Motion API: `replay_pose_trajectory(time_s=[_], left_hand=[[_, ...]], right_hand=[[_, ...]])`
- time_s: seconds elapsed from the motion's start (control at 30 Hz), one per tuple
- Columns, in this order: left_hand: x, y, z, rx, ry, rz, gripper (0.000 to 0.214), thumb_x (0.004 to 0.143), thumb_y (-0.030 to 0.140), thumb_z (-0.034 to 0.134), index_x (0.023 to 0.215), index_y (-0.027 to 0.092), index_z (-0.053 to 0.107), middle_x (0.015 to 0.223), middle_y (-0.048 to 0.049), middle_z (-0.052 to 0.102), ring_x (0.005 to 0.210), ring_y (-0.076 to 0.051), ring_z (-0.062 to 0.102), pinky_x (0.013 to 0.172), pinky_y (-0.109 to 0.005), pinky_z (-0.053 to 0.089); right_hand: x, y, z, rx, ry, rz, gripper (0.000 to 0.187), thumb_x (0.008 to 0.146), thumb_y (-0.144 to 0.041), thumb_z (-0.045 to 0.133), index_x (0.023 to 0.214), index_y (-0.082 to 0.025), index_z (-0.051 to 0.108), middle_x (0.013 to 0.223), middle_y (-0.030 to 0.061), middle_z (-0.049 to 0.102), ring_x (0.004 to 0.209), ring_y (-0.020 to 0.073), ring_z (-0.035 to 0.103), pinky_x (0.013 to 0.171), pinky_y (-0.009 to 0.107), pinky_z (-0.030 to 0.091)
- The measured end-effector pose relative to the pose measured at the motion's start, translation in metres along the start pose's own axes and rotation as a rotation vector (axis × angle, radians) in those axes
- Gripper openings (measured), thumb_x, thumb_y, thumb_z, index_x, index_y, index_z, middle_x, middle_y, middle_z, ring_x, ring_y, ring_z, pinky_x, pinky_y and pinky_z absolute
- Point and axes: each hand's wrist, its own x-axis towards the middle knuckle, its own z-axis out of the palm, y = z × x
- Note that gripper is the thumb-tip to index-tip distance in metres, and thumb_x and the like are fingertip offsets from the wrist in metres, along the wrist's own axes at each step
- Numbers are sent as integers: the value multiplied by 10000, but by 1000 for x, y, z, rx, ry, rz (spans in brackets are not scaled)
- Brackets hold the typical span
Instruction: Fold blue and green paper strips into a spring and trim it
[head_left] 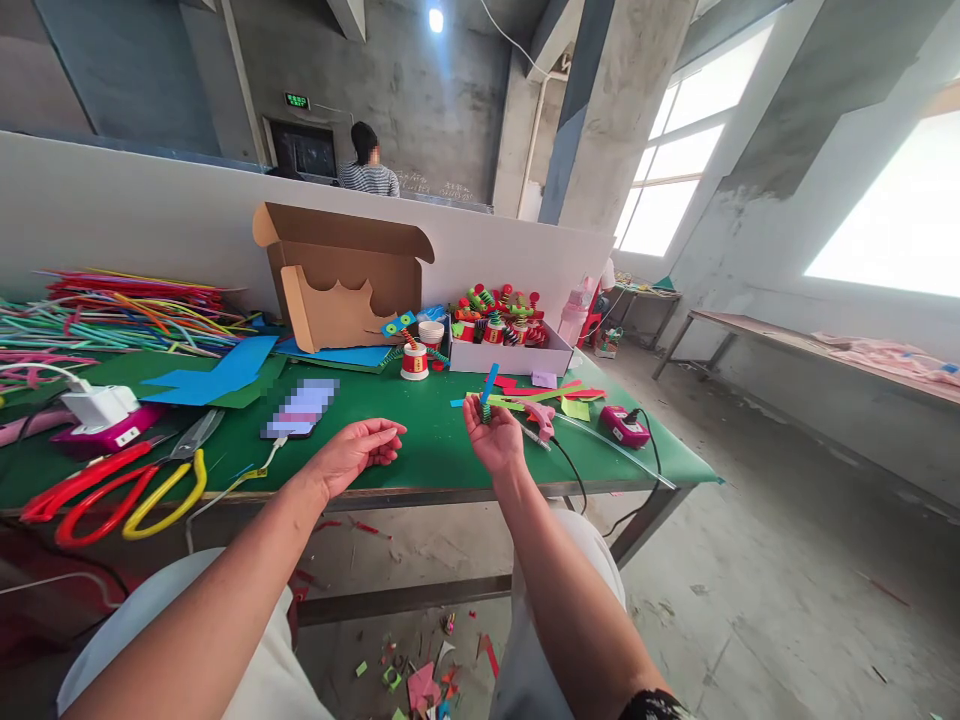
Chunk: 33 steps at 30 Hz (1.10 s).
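Glowing ceiling lamp (436,20), green wall sign (297,101), pink cloth (889,354) on a side table (765,325)

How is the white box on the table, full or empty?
The white box looks full: colourful toys crowd inside and rise above it.

held coil (486,411) partly hidden, phone screen (303,406) blurred

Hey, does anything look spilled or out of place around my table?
Yes: coloured scraps lie scattered on the floor below, seen between your legs. They look like litter, strewn loosely there rather than gathered on the green table.
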Motion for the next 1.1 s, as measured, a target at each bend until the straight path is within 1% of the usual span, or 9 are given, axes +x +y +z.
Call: replay_pose_trajectory(time_s=[0.2, 0.4, 0.47, 0.57, 0.67, 0.8, 0.9, 1.03, 1.1], left_hand=[[1, -4, 1, 33, 9, 29, 398, 557, 450, 815, 814, 165, 708, 694, -25, 641, 608, -121, 569, 584, -249, 453], [1, -5, 5, 64, 22, 83, 426, 630, 524, 756, 857, 166, 708, 775, -39, 644, 684, -134, 574, 608, -246, 445], [-1, -4, 8, 65, -4, 114, 446, 657, 532, 736, 918, 171, 715, 869, -65, 668, 767, -157, 592, 639, -250, 450], [-3, -4, 14, 40, -97, 146, 472, 669, 519, 739, 998, 181, 716, 993, -93, 688, 898, -197, 605, 687, -265, 452], [-3, -5, 18, -5, -124, 170, 462, 647, 496, 768, 984, 183, 724, 953, -87, 707, 895, -207, 616, 716, -286, 450], [-1, -5, 18, -24, -86, 206, 395, 585, 471, 811, 836, 174, 742, 866, -78, 715, 866, -217, 625, 727, -309, 459], [0, -5, 18, -6, -55, 234, 368, 544, 461, 830, 742, 164, 739, 771, -64, 708, 765, -191, 613, 691, -305, 462], [4, -4, 14, -72, 96, 244, 373, 492, 443, 849, 699, 157, 727, 722, -45, 694, 687, -158, 595, 629, -280, 455], [6, -4, 12, -149, 166, 226, 393, 469, 433, 857, 693, 146, 709, 684, -33, 673, 632, -140, 584, 598, -275, 456]], right_hand=[[-4, 5, 2, -25, 36, 27, 225, 861, -104, 417, 873, -131, 640, 781, 89, 715, 749, 150, 688, 798, 315, 594], [-15, 23, 4, -137, 19, 220, 209, 862, -117, 422, 836, -122, 630, 750, 98, 719, 619, 134, 660, 566, 224, 578], [-20, 31, 6, -179, -20, 292, 226, 865, -107, 410, 856, -107, 635, 737, 92, 719, 582, 124, 647, 518, 198, 558], [-25, 44, 5, -252, -60, 361, 237, 864, -81, 406, 863, -99, 642, 695, 74, 714, 532, 113, 626, 493, 182, 546], [-27, 54, 1, -291, -108, 416, 198, 871, -86, 448, 825, -96, 641, 670, 72, 705, 516, 108, 624, 491, 164, 536], [-29, 60, -2, -309, -161, 471, 146, 856, -93, 523, 764, -88, 636, 602, 57, 670, 482, 98, 609, 464, 136, 506], [-33, 58, 3, -355, -142, 467, 189, 886, -109, 487, 784, -87, 645, 625, 64, 687, 478, 89, 603, 456, 134, 502], [-38, 55, 10, -426, -106, 397, 244, 933, -190, 457, 782, -115, 633, 656, 64, 701, 511, 103, 643, 512, 176, 550], [-37, 55, 10, -448, -113, 326, 200, 920, -196, 494, 804, -115, 636, 651, 52, 693, 548, 121, 674, 569, 208, 580]])
